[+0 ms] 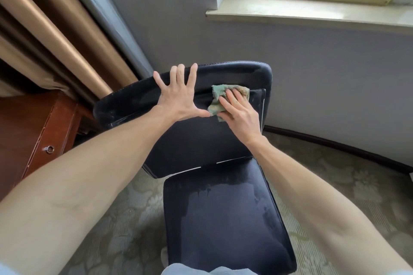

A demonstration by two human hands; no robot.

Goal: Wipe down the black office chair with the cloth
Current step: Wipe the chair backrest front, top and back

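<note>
Head view: left grip (178, 100) splayed open, bracing chair (196, 145) back; right grip (240, 116) flat-fingered, pressing cloth (215, 94). Keep pressure even, overlap strokes.

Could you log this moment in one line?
step: wiping chair | left hand: spread, bracing its back | right hand: pressing cloth against it

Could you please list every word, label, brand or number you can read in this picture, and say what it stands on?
None: there is no readable text anywhere in view.
The chair, the cloth, the cabinet and the windowsill show no lettering, label or number.
</note>
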